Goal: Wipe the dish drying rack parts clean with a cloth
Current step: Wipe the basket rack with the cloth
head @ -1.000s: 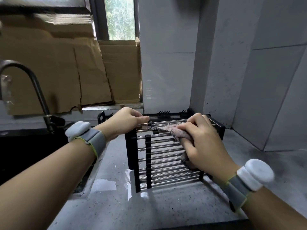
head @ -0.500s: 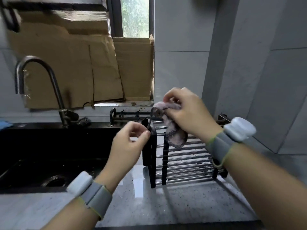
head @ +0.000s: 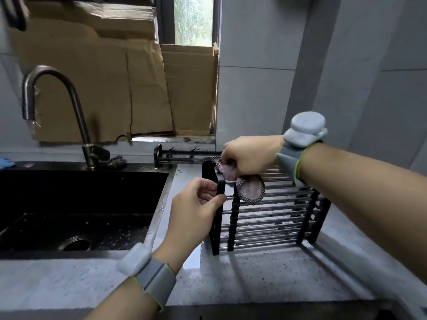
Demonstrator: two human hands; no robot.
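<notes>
While the left hand (head: 196, 204) pinches the near-left end bar of the dish drying rack (head: 265, 218), thumb and curled fingers closed on the black upright, the right hand (head: 249, 158) is clenched round a bunched cloth (head: 250, 189) at the rack's upper rods. The cloth, pinkish with a dark mesh edge, hangs below the fist and lies against the top metal rods just beside the left bar. The rack stands tilted on a speckled grey countertop (head: 254, 280), its black side bars joined by rows of steel rods, with a wet patch on the counter at its near-left foot. Both wrists wear grey bands with pale rounded pods, and the right forearm crosses over the rack's right end, hiding part of it. Behind the rack, along the wall, a second black rail with small hooks (head: 182, 154) lies on the counter edge. To the left sits a black sink (head: 159, 181) with a round drain, a curved steel faucet (head: 69, 107) behind it, and a dark mesh scrubber (head: 117, 161) by the faucet base. Sheets of cardboard (head: 115, 88) lean against the window (head: 193, 19) above.
</notes>
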